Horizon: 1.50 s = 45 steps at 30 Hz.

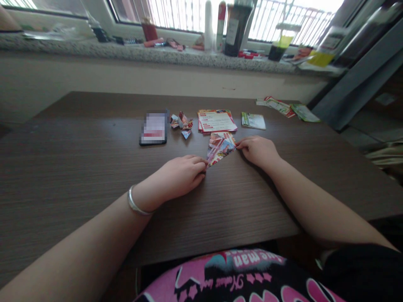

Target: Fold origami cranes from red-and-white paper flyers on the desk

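A folded sheet of colourful printed paper (221, 147), roughly triangular, lies on the dark wooden table between my hands. My left hand (185, 174), with a silver bangle on its wrist, pinches the paper's lower left corner. At the right corner, the fingertips of my right hand (260, 151) are closed on the paper's edge. Just beyond it is a stack of printed cards (217, 121) with red borders. Folded paper pieces (182, 123) of a similar print sit to the left of that stack.
A tablet or phone (154, 128) with a blurred screen lies at the left. A small green-and-white packet (253, 121) rests right of the cards, with more paper slips (278, 105) farther back. Bottles (236, 31) and clutter stand along the granite windowsill (126, 51).
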Each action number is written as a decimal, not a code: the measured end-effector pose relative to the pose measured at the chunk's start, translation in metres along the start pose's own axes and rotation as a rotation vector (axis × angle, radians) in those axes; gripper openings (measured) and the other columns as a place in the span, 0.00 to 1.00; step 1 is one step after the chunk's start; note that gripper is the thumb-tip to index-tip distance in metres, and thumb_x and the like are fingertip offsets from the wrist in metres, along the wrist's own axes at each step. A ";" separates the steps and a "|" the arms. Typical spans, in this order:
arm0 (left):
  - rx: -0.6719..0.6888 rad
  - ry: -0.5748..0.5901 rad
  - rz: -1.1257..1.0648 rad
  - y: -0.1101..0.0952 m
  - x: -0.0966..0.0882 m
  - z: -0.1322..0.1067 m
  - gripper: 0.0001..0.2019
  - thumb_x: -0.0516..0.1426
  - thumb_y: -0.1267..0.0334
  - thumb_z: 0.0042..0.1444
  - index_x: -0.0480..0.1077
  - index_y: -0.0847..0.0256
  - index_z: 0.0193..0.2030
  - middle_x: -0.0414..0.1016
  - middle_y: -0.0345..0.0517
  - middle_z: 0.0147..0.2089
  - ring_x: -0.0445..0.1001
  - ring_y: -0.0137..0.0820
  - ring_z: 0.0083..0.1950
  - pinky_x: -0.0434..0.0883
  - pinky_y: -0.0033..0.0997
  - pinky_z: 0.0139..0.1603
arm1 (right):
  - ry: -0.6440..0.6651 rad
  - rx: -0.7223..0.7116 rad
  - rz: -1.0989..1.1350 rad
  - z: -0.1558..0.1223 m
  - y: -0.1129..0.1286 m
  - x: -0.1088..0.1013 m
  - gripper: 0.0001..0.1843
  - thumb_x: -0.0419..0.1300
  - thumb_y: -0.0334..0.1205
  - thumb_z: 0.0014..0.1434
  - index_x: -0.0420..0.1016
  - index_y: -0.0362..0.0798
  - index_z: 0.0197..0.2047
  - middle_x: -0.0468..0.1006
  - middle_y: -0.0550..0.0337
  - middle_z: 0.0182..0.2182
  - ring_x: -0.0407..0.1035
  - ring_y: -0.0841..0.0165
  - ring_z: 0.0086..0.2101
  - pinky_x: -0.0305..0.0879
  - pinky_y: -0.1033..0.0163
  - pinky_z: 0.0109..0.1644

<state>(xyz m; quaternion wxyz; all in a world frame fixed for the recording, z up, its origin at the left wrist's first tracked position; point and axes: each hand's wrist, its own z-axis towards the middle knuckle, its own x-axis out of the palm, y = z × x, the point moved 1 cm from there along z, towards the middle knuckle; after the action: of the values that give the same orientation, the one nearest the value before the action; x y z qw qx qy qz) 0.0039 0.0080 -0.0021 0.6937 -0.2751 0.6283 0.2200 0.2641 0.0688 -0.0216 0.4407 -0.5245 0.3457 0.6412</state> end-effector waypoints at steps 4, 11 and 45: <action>0.015 0.001 -0.026 0.002 0.000 -0.001 0.11 0.50 0.64 0.64 0.73 0.60 0.44 0.75 0.49 0.49 0.73 0.36 0.50 0.71 0.38 0.54 | 0.013 0.021 -0.020 0.001 0.000 0.001 0.16 0.53 0.34 0.59 0.83 0.53 0.41 0.82 0.61 0.45 0.75 0.60 0.46 0.70 0.56 0.47; 0.061 -0.067 -0.085 0.004 0.005 0.002 0.11 0.50 0.65 0.64 0.74 0.61 0.42 0.76 0.49 0.46 0.73 0.35 0.50 0.71 0.38 0.54 | -0.037 0.001 -0.043 -0.003 0.004 0.002 0.17 0.52 0.36 0.61 0.81 0.51 0.45 0.81 0.56 0.44 0.74 0.58 0.45 0.70 0.55 0.44; -0.115 -0.010 0.020 0.012 0.023 -0.007 0.33 0.51 0.40 0.60 0.55 0.50 0.69 0.57 0.51 0.70 0.54 0.45 0.70 0.47 0.53 0.70 | -0.161 -0.288 0.553 0.001 0.020 0.017 0.23 0.42 0.47 0.69 0.76 0.49 0.42 0.80 0.54 0.46 0.66 0.59 0.55 0.57 0.45 0.62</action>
<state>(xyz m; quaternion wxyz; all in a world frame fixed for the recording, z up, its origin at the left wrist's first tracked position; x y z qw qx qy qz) -0.0063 0.0112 -0.0268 0.6778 -0.3071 0.6137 0.2638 0.2445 0.0659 -0.0382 0.1972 -0.4153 0.3449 0.8183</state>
